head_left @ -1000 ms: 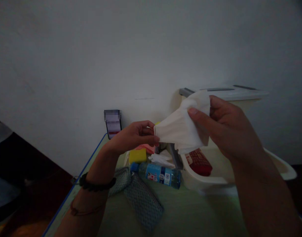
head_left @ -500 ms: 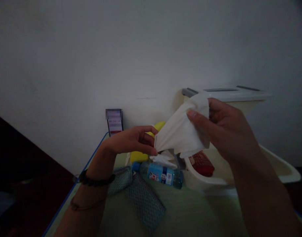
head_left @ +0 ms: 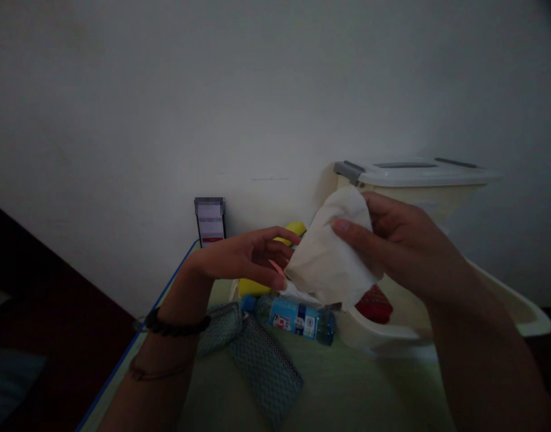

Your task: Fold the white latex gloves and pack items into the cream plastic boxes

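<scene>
A thin white tissue (head_left: 332,258), or a cloth much like one, hangs in front of me, pinched by its upper right part between the thumb and fingers of my right hand (head_left: 392,240). My left hand (head_left: 252,255) is at the tissue's left edge, its thumb and curved fingers apart; some fingertips are partly hidden behind the tissue. Below them a clear bottle (head_left: 291,318) with a blue cap and blue label lies on its side. Crumpled white material (head_left: 298,294) shows behind the bottle, partly covered.
A cream open bin (head_left: 392,333) at right holds a red item (head_left: 374,306). Behind it stands a lidded container (head_left: 419,174). A phone (head_left: 211,225) leans on the wall. A grey-green patterned cloth (head_left: 266,366) lies on the table, and yellow objects (head_left: 252,287) sit behind my left hand.
The tissue has gone from stretched between both hands to slack, as my right hand came slightly left and down. My left hand has shifted slightly right and its fingers have parted from the edge.
</scene>
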### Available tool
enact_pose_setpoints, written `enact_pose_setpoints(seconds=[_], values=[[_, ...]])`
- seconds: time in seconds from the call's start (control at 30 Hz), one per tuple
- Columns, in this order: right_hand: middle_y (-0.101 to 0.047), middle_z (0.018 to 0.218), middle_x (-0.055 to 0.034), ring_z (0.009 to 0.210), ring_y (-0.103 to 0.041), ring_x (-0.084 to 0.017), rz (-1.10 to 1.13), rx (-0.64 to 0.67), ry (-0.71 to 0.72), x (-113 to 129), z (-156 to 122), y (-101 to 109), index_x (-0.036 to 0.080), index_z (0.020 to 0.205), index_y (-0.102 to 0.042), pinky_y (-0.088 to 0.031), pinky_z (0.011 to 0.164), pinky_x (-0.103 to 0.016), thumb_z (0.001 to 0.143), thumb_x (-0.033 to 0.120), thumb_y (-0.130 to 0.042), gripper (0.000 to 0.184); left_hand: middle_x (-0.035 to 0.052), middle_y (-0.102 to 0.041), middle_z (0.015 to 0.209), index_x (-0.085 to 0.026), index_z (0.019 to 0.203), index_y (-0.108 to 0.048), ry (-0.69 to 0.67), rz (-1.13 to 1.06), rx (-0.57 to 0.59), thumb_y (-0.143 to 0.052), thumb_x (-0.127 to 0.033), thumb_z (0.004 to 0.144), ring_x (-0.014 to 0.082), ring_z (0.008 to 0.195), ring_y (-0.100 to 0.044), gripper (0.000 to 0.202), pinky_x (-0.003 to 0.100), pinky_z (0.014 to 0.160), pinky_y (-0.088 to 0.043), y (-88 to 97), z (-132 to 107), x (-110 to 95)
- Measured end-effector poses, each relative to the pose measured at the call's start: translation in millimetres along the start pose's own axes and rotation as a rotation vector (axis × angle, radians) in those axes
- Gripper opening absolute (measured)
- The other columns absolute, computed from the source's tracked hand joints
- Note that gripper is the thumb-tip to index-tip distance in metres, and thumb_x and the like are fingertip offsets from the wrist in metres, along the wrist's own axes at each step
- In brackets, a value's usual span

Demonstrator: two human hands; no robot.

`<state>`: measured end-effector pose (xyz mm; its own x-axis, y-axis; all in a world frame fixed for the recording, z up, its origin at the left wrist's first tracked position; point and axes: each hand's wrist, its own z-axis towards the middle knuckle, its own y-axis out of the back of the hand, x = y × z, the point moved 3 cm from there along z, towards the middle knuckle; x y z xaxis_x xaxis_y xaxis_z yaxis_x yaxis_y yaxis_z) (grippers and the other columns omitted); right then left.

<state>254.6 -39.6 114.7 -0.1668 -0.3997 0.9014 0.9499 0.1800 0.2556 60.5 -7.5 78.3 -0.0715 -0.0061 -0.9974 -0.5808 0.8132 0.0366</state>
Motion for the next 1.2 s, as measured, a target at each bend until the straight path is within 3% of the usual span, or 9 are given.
enact_pose_setpoints(seconds=[0.2,0.37,0.6,0.8,0.97,1.2], values=[[-0.067,0.076,-0.0007,0.058,-0.060,-0.013,-0.084,0.111,0.030,2.4,-0.9,-1.2,0.023,0.091,-0.066,-0.048,0.043,-0.022,0.083,0.034,-0.060,0.015,0.0019,-0.064,0.088,-0.018,0.101,-0.052,-0.062,-0.026,-0.050,-0.062,-0.016,0.081,0.0147,0.086,-0.063,0.023,0.028,0.078,-0.049,0.1,1.7,-2.1],[-0.066,0.075,0.0005,0.057,-0.057,-0.009,-0.175,0.129,0.107,6.7,-2.1,0.9,0.022,0.096,-0.068,-0.044,0.043,-0.017,0.085,0.031,-0.058,0.018,0.0030,-0.064,0.096,-0.020,0.106,-0.048,-0.071,-0.049,-0.029,-0.060,-0.009,0.081,0.0152,0.090,-0.063,0.030,0.029,0.079,-0.048,-2.4,4.3,-0.6],[-0.066,0.074,0.0013,0.056,-0.057,-0.007,-0.159,0.181,0.096,7.6,-3.5,2.7,0.021,0.098,-0.068,-0.045,0.044,-0.015,0.085,0.031,-0.059,0.019,0.0011,-0.061,0.100,-0.021,0.104,-0.047,-0.140,-0.105,-0.002,-0.063,0.004,0.072,0.0137,0.089,-0.062,0.043,0.031,0.080,-0.048,-3.0,6.9,0.4],[-0.065,0.070,0.0035,0.054,-0.057,-0.005,-0.124,0.184,0.072,8.5,-3.1,3.4,0.021,0.094,-0.069,-0.044,0.043,-0.011,0.084,0.027,-0.061,0.014,-0.0038,-0.058,0.087,-0.020,0.097,-0.049,-0.154,-0.079,-0.042,-0.066,0.003,0.069,0.0090,0.077,-0.060,0.040,0.027,0.075,-0.050,-3.0,6.5,-1.6],[-0.064,0.068,0.0027,0.053,-0.055,-0.006,-0.166,0.155,0.047,5.8,-3.5,6.8,0.019,0.087,-0.067,-0.043,0.041,-0.013,0.084,0.031,-0.060,0.015,-0.0023,-0.063,0.083,-0.015,0.095,-0.051,-0.123,-0.023,-0.090,-0.066,0.000,0.072,0.0086,0.074,-0.061,0.032,0.021,0.067,-0.051,-0.8,2.7,-2.8],[-0.065,0.069,0.0020,0.053,-0.055,-0.007,-0.206,0.140,0.035,6.0,-4.4,9.1,0.020,0.091,-0.067,-0.043,0.041,-0.015,0.084,0.034,-0.060,0.017,-0.0023,-0.066,0.076,-0.012,0.083,-0.056,-0.082,0.010,-0.130,-0.063,0.000,0.074,0.0065,0.070,-0.064,0.017,0.019,0.068,-0.052,6.2,4.1,1.7]])
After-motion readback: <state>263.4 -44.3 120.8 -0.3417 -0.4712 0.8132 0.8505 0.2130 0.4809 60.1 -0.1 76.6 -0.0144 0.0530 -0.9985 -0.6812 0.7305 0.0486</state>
